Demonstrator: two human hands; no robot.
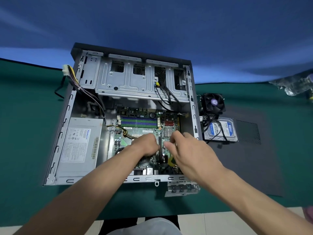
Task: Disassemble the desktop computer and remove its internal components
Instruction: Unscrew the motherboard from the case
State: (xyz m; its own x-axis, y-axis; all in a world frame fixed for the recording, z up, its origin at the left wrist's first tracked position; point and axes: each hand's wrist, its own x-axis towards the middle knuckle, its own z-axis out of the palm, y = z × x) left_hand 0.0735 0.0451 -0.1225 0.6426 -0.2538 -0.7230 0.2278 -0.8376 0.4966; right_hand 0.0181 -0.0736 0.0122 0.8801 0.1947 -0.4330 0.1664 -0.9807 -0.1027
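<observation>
Green cloth covered the table [25, 133], with a blue backdrop [169, 22] hanging behind it. On the cloth lay the open desktop case [57, 138], its side panel off and the inside facing up. The power supply [79, 146] sat in the case's left part, the empty drive cage [135, 78] across the far end, and the motherboard [140, 119] on the floor of the case, with its bank of memory slots [138, 122] on the far side of the hands.

Both hands reached down onto the motherboard, close together. The left hand [145, 145] was curled into a loose fist, knuckles up, resting on the board just left of a long black expansion slot [160, 148]; whether its fingers pinched anything could not be told. The right hand [188, 150] hovered just right of that slot with fingers bent and slightly spread, fingertips near the board's small heatsink [167, 131]; what it touched was hidden.

Outside the case to the right, on a dark side panel [254, 158], lay a cooler fan [214, 102] and a hard drive [225, 129], cables trailing across them. A metal bracket [183, 189] lay at the case's near edge.
</observation>
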